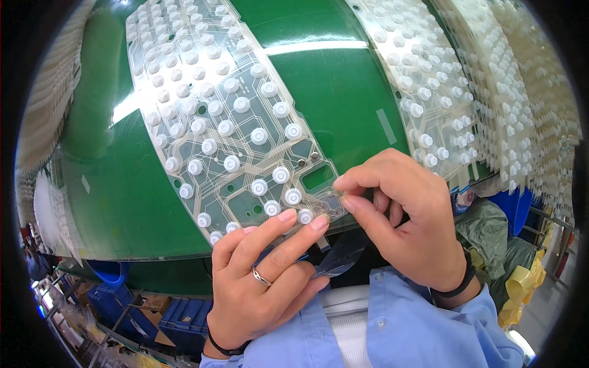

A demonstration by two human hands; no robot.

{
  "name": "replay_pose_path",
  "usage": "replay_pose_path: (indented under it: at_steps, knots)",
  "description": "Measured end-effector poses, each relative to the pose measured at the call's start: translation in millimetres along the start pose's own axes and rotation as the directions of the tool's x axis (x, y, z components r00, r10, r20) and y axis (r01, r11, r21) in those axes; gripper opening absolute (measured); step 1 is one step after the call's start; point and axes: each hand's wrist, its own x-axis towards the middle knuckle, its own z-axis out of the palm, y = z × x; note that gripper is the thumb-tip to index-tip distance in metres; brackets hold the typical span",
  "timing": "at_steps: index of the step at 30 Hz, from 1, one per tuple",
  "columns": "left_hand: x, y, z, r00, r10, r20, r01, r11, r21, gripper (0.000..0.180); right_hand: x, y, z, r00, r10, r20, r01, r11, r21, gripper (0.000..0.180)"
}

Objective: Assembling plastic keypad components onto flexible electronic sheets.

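Observation:
A clear keyboard membrane (236,144) with printed traces and rows of white rubber domes lies on the green table, reaching from the far left to its near edge. My left hand (264,276), a ring on one finger, rests its fingertips on the membrane's near end beside the last domes, fingers stretched out. At the membrane's near right corner, the thumb and index finger of my right hand (399,208) come together in a pinch. Whatever lies between those fingertips is too small to make out. Two small dark round spots (308,159) show near that corner.
On the right lies another domed membrane (423,86), with a thick stack of membranes (527,92) beyond it. More stacked sheets (52,92) stand at the left rim. Blue bins (184,319) sit below the green table (123,214); a yellow bag (521,288) is at lower right.

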Motion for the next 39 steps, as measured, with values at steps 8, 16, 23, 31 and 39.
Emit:
replay_pose_path:
  at_steps: [8, 16, 23, 31, 39]
  knots:
    - [1, 2, -1, 0.999, -0.035, -0.004, 0.035, 0.999, -0.01, 0.027, -1, 1, 5, 0.993, -0.115, -0.024, 0.112, 0.988, -0.111, 0.02]
    - [3, 2, -3, 0.999, -0.033, -0.022, 0.032, 0.998, -0.047, 0.026, -3, -8, 10, 0.991, -0.055, -0.125, 0.026, 0.975, -0.219, 0.052]
    - [-6, -4, -16, 0.992, -0.012, -0.125, 0.002, 0.996, -0.084, 0.023, -10, 6, 11, 0.958, -0.072, -0.276, 0.066, 0.997, -0.033, 0.037]
    - [-16, 0, -25, 0.986, 0.068, 0.149, -0.008, 0.929, -0.37, 0.019, -77, 16, 9, 0.829, 0.371, 0.419, -0.556, 0.629, 0.544, 0.031]
    - [-11, 29, -30, 0.985, 0.084, -0.15, -0.144, 0.882, -0.448, 0.03, -60, -21, -26, 0.98, 0.201, -0.016, -0.169, 0.865, 0.473, 0.03]
